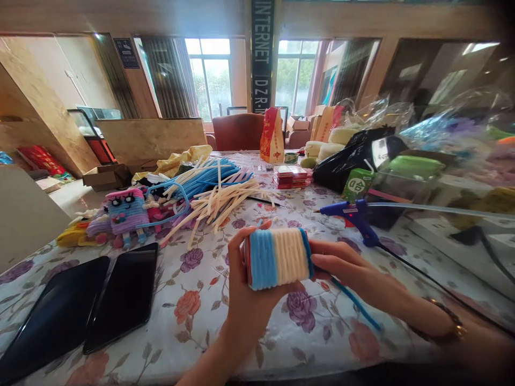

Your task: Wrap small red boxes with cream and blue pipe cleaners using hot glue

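In front of me, above the tablecloth, I hold a small box wrapped in fuzzy pipe cleaners, light blue on the left half, cream on the right, with a dark blue edge. Red shows at its left end. My left hand is closed around it from the left and below. At the right end, the fingers of my right hand press against the dark blue edge. A loose dark blue pipe cleaner trails from there toward the lower right. A blue glue gun rests on the table just beyond my right hand.
Cream and blue pipe cleaners lie piled at centre left, beside a finished fuzzy doll. Two black tablets or phones lie at left. Red small boxes are stacked farther back. The glue gun's black cord crosses the right side.
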Available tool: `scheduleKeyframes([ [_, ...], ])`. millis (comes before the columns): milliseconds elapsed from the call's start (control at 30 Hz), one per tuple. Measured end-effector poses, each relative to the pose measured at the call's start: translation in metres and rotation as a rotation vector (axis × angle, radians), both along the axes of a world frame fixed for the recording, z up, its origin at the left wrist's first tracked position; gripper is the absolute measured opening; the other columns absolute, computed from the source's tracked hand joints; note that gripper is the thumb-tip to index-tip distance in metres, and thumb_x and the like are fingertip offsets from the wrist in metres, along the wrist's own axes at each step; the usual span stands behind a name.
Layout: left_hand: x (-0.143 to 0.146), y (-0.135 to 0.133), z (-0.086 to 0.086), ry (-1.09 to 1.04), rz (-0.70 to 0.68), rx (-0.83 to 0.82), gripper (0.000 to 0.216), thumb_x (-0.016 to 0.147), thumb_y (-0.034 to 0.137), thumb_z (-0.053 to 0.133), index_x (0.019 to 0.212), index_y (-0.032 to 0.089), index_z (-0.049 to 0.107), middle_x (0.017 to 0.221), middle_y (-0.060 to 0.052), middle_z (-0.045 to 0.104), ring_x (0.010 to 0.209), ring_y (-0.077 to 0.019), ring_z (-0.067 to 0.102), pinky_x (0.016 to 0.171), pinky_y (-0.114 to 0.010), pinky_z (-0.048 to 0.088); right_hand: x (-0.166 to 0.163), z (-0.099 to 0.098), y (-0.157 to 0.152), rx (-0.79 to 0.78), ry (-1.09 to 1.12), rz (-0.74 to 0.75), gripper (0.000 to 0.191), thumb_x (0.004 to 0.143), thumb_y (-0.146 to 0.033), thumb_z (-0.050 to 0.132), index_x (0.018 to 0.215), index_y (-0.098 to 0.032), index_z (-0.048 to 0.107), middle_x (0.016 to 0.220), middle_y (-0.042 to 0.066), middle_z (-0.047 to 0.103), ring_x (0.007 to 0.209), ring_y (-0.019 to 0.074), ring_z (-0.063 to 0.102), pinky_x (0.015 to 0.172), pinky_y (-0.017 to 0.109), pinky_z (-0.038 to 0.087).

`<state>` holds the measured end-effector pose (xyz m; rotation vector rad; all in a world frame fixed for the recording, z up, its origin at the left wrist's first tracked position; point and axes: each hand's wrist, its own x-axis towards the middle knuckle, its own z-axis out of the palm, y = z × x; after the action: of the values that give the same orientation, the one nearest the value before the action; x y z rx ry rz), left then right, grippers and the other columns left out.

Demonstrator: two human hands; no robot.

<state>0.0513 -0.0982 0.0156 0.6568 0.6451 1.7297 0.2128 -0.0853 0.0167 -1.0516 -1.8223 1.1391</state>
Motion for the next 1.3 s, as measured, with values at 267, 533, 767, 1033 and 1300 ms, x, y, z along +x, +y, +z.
scheduleKeyframes([
  [267,-0.008,0.007,-0.003,0.14,0.024,-0.028,0.066,0.037,-0.003,0.081,0.093,0.023,0.061,0.109,0.0,0.062,0.101,-0.0158,0.058,0.076,-0.017,0.045,0.001,0.006,0.0,0.074,-0.123,-0.023,0.036,0.09,-0.043,0.044,0.113,-0.021,0.061,0.065,-0.003,0.045,0.053,0.0077,0.035,0.044,0.02,0.03],
  [533,-0.003,0.007,-0.013,0.277,0.151,0.053,0.077,0.026,-0.01,0.079,0.095,0.021,0.06,0.112,-0.004,0.058,0.104,-0.0201,0.052,0.08,-0.019,0.041,-0.002,0.01,-0.006,0.156,-0.303,-0.106,0.031,0.089,-0.043,0.044,0.092,-0.018,0.06,0.06,-0.005,0.035,0.052,0.0069,0.027,0.044,0.02,0.024],
  [767,-0.015,0.011,-0.021,0.71,0.138,0.087,0.077,0.037,0.006,0.085,0.106,0.03,0.061,0.117,-0.002,0.053,0.114,-0.0247,0.046,0.1,-0.031,0.033,-0.003,0.009,-0.005,0.166,-0.322,-0.121,0.028,0.09,-0.04,0.042,0.09,-0.018,0.06,0.06,-0.005,0.037,0.052,0.0069,0.029,0.045,0.02,0.025],
  [1033,-0.017,0.017,-0.036,1.083,0.225,0.238,0.083,0.05,0.018,0.084,0.121,0.035,0.045,0.124,-0.001,0.047,0.115,-0.0236,0.048,0.098,-0.039,0.04,-0.003,0.008,-0.003,0.085,-0.302,-0.138,0.031,0.088,-0.042,0.044,0.089,-0.017,0.063,0.057,-0.005,0.036,0.05,0.0065,0.028,0.044,0.019,0.025],
  [1300,-0.016,0.019,-0.039,1.193,0.3,0.307,0.083,0.059,0.019,0.079,0.129,0.036,0.037,0.14,-0.004,0.039,0.129,-0.0265,0.039,0.101,-0.043,0.04,-0.003,0.004,0.01,0.075,-0.248,-0.167,0.032,0.085,-0.04,0.048,0.086,-0.015,0.068,0.056,-0.004,0.044,0.047,0.0059,0.032,0.042,0.02,0.025],
])
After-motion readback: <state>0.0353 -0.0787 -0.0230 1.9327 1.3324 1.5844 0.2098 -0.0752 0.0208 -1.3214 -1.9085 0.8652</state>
